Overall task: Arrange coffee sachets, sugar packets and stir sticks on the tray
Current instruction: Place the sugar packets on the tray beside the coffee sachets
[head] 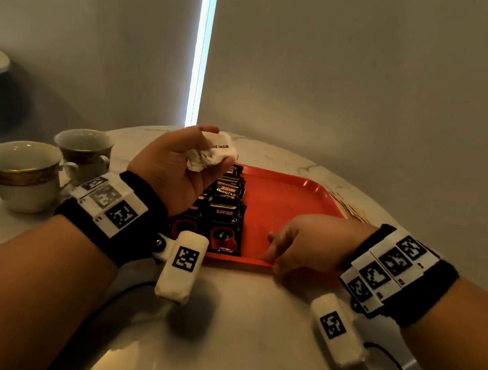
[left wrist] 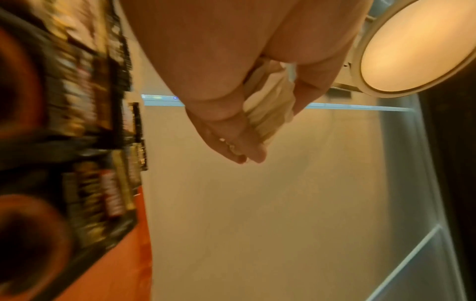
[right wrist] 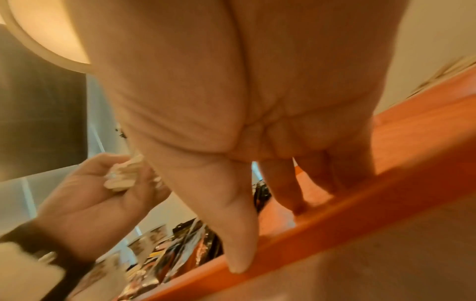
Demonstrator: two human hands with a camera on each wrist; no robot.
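Observation:
An orange tray [head: 290, 196] lies on a round marble table. Black coffee sachets [head: 227, 210] lie in overlapping rows on its left part, blurred in the left wrist view [left wrist: 98, 122]. My left hand [head: 171, 169] is raised above the tray's far left and grips a crumpled bunch of white sugar packets [head: 212, 153], also seen between its fingers [left wrist: 268, 110]. My right hand [head: 300, 244] holds the tray's near rim [right wrist: 360, 213], thumb [right wrist: 239, 244] outside and fingers inside. Thin pale stir sticks [head: 347, 205] lie on the table past the tray's right corner.
Two white cups with gold bands [head: 26, 173] [head: 84, 146] stand at the table's left edge. A wall rises close behind the table [head: 235, 322]. The tray's right half shows bare orange floor. Black cables trail from both wrist cameras over the near tabletop.

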